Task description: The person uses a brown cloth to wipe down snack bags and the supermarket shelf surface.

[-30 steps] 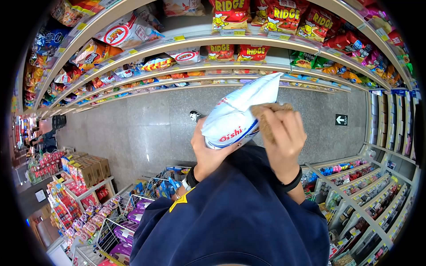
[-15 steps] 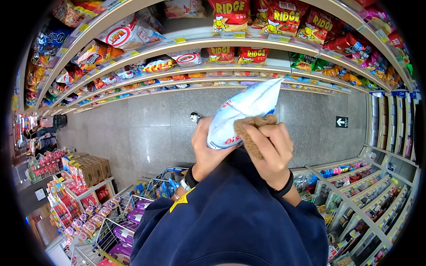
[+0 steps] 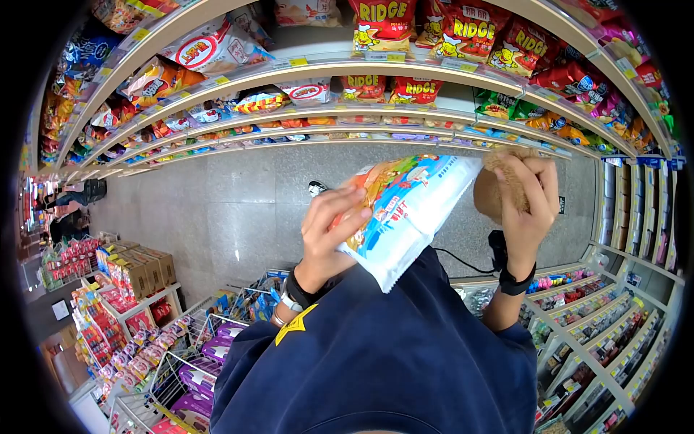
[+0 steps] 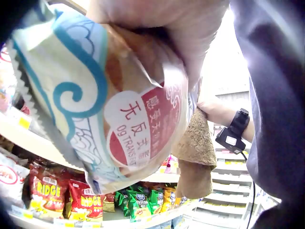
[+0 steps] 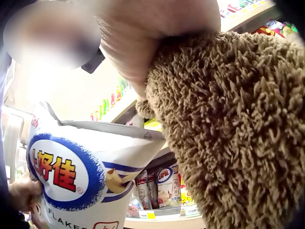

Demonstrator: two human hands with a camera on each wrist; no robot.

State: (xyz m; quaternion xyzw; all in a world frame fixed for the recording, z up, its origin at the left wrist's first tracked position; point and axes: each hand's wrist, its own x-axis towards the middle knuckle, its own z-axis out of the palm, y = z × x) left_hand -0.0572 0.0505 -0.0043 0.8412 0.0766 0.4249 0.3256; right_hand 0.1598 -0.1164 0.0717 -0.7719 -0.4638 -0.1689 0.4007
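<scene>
A blue-and-white snack bag [image 3: 416, 206] is held up in front of the chest by my left hand [image 3: 324, 230], whose fingers grip its left end. The bag tilts, with its crimped end toward the lower middle of the head view. My right hand [image 3: 531, 206] pinches a fuzzy brown cloth [image 3: 499, 186] just to the right of the bag. In the right wrist view the shaggy cloth [image 5: 233, 119] fills the right side, and the printed face of the bag [image 5: 62, 174] shows at lower left. From the left wrist the bag [image 4: 138, 105] looks bulging, with the cloth [image 4: 198, 138] behind it.
Shelves of snack bags [image 3: 383, 25] curve across the front, their edges [image 3: 405, 70] lined with price tags. Grey tiled floor [image 3: 231, 188] lies below. Wire baskets of purple packs [image 3: 199, 380] stand at lower left, and a slanted display rack [image 3: 578, 340] at lower right.
The bag has been turned in my left hand, so a colourful printed side now faces up. My right hand has drawn the cloth off the bag's face, to the right.
</scene>
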